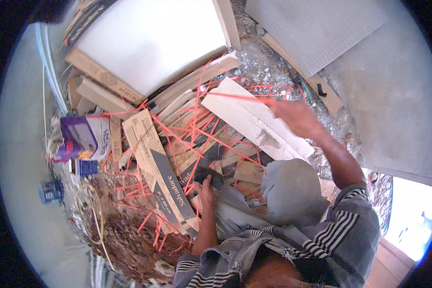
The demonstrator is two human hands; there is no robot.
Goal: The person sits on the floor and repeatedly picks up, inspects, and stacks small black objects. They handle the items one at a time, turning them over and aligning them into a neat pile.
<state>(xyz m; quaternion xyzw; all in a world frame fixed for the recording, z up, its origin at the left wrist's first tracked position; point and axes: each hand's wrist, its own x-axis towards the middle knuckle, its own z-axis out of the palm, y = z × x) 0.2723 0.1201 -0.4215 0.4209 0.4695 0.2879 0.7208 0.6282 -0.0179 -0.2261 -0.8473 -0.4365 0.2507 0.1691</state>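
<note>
Red strapping across cardboard; left hand around dark object, grip of blurred right hand unclear

The left forearm comes up from the lower edge almost straight, bare below its sleeve. The left hand is in the middle of the view, low, with fingers curled in a grip and thumb on the upper side. The right arm reaches more far: from the lower right it goes up, then leans to the left. The right hand is higher than the left one, well apart from it, and its fingers are blurred.
</note>
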